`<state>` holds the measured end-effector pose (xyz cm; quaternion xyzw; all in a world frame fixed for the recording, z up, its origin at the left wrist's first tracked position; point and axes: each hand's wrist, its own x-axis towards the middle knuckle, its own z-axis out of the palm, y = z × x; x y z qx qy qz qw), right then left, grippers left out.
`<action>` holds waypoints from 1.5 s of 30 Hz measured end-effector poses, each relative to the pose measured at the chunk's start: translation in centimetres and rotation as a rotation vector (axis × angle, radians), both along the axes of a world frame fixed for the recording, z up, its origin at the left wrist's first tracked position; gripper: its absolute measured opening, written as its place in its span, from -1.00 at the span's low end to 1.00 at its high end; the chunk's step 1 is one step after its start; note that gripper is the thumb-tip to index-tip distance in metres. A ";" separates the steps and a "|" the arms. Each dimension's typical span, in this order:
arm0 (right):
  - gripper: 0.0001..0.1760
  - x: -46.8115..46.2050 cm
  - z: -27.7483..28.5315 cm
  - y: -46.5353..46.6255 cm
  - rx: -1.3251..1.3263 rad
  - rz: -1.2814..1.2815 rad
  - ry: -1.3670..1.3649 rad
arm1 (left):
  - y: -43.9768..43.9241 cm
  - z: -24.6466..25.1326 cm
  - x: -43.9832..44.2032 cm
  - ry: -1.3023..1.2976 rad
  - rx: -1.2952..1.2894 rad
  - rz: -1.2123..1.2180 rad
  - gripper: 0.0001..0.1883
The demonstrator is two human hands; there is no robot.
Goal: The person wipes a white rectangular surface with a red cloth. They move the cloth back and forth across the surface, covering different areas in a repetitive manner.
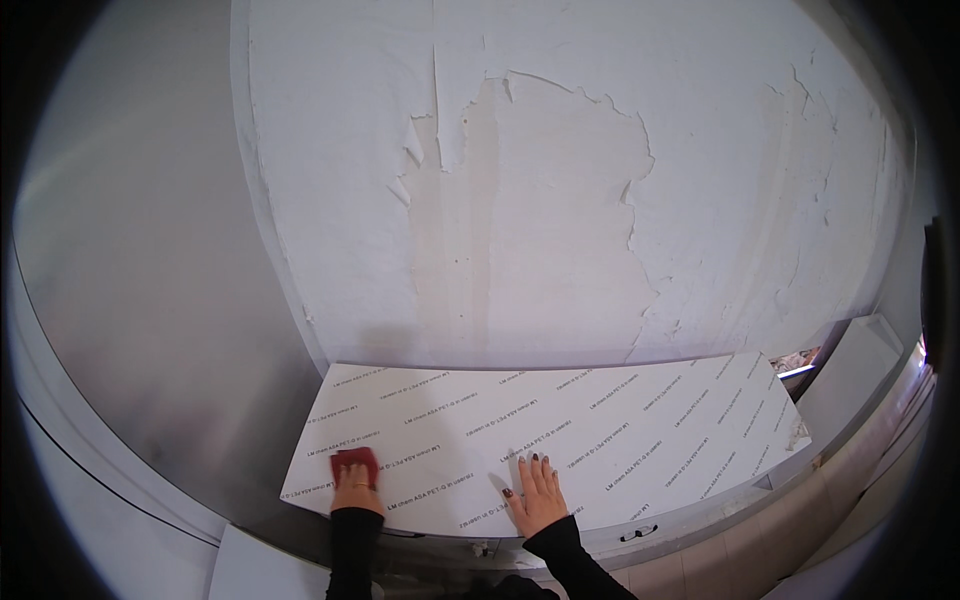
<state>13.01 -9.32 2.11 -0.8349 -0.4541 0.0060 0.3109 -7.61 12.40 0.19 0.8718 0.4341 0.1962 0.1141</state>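
A white panel covered in printed protective film (525, 420) lies flat against the wall before me. My left hand (358, 487) presses a folded dark red cloth (355, 457) onto the panel near its left end; a ring shows on one finger. Farther right, my right hand (538, 495) rests palm down near the panel's front edge, fingers spread and nothing held. Both arms are in black sleeves.
Behind the panel stands a wall with torn, peeling paper (555, 195). A smooth grey surface (165, 262) rises at the left. A black handle (638, 533) sits below the front edge. At the right stands a pale board (851, 371); tiled floor (720, 551) shows lower right.
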 end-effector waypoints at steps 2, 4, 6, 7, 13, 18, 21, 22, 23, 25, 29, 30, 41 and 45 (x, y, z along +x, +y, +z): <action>-0.34 0.0 0.1 0.0 0.002 0.001 0.002 | -1.9 0.2 1.6 0.030 0.009 -0.113 -0.52; -0.34 0.0 0.1 0.0 0.000 -0.003 0.004 | -4.2 0.7 3.5 0.021 0.007 -0.254 -0.52; -0.34 -0.1 0.1 0.1 -0.004 -0.009 0.005 | -6.3 0.6 5.1 0.036 0.013 -0.393 -0.53; -0.34 -0.1 0.2 0.1 0.000 -0.007 0.009 | -7.3 0.6 5.8 0.056 0.015 -0.456 -0.54; -0.34 0.1 -0.3 0.0 0.038 -0.009 -0.026 | -11.4 2.4 7.2 0.056 0.007 -0.604 -0.56; -0.34 0.2 -0.3 0.1 0.034 -0.018 0.029 | -9.3 1.6 6.5 0.004 -0.062 -0.587 -0.55; -0.34 0.1 -0.2 0.1 0.043 -0.011 0.035 | -7.0 1.9 5.2 0.003 -0.080 -0.483 -0.53; -0.34 0.1 -0.2 0.1 0.043 -0.012 0.036 | -5.8 1.3 4.6 -0.014 -0.081 -0.441 -0.52; -0.35 0.1 -0.1 0.1 0.042 -0.012 0.036 | -4.6 0.8 3.9 -0.031 -0.082 -0.399 -0.51; -0.35 0.1 0.0 0.0 0.037 -0.014 0.037 | -2.2 0.3 2.2 -0.039 -0.070 -0.272 -0.49; -0.35 0.1 -0.1 0.1 0.034 -0.009 0.041 | 3.1 -1.8 -2.5 -0.111 -0.079 -0.037 -0.48; -0.35 0.1 -0.1 0.1 0.036 -0.008 0.043 | 4.1 -2.1 -3.8 -0.098 -0.088 0.018 -0.48; -0.34 0.1 -0.2 0.0 0.037 0.002 -0.013 | 6.0 -1.6 -6.3 0.101 -0.126 0.302 -0.45; -0.34 0.1 0.3 0.0 0.008 0.007 0.035 | 3.9 -1.5 -3.3 0.055 -0.064 0.083 -0.45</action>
